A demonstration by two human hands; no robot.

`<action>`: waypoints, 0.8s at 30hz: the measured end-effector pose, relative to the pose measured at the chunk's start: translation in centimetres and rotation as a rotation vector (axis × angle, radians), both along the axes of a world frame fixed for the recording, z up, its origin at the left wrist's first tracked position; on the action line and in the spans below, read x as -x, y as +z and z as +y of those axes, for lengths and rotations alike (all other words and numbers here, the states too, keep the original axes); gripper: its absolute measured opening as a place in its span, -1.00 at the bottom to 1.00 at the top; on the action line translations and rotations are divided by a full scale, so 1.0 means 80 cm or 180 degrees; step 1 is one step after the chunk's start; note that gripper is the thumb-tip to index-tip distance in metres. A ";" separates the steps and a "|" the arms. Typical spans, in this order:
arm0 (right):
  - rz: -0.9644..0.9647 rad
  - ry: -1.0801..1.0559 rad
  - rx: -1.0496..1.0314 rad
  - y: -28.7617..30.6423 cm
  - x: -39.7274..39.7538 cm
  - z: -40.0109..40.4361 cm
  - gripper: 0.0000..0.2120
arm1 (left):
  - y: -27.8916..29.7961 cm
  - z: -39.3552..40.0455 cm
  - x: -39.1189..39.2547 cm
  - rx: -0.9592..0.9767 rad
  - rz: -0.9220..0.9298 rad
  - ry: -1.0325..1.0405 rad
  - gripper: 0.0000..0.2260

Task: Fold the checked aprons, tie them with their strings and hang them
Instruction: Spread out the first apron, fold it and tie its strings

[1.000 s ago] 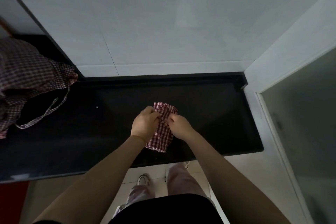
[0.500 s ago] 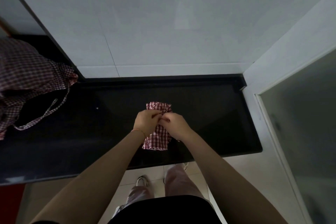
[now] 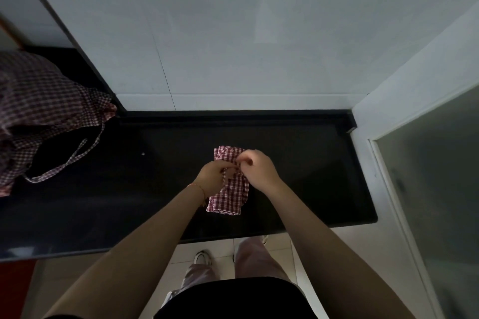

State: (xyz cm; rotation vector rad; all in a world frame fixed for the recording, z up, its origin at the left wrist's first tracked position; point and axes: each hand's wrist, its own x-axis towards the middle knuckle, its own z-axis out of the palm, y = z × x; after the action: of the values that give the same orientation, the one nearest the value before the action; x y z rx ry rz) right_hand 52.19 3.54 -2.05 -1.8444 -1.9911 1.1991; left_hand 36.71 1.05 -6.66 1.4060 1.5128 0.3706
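Both bare forearms reach forward and down from the bottom of the view and meet over a folded apron (image 3: pixel 228 193), a small red-and-white checked bundle lying on the black worktop (image 3: pixel 298 163), right of its middle and toward its front edge. The left hand (image 3: pixel 211 179) has its fingers curled onto the bundle's middle; a thin red cord circles that wrist. The right hand (image 3: pixel 259 169) is bent at the wrist, with thumb and fingers pinching at the cloth just beside the left fingertips, though whether they hold a string or a fold is too small to tell. At the worktop's far left lies a heap of unfolded checked aprons (image 3: pixel 39 109), with one tie string (image 3: pixel 75 158) trailing onto the dark surface, well apart from the hands.
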 end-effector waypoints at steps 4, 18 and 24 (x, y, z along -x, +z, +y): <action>-0.0419 0.0301 -0.0008 -0.008 -0.002 0.001 -0.80 | 0.004 0.004 0.004 0.0071 -0.0215 -0.0060 -0.84; -0.0540 0.0363 -0.0028 -0.024 0.011 0.001 -0.95 | 0.026 0.014 0.007 0.0474 -0.0667 0.1041 -0.84; -0.0480 0.0381 -0.0241 -0.034 0.020 -0.004 -0.80 | 0.031 0.015 0.014 0.0468 -0.0418 0.0647 -0.81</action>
State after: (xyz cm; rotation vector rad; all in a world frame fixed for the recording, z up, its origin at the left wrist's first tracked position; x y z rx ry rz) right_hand 50.62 3.21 -4.76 -1.8526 -2.2232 1.0253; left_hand 35.57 2.28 -4.19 1.0962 1.5459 0.4577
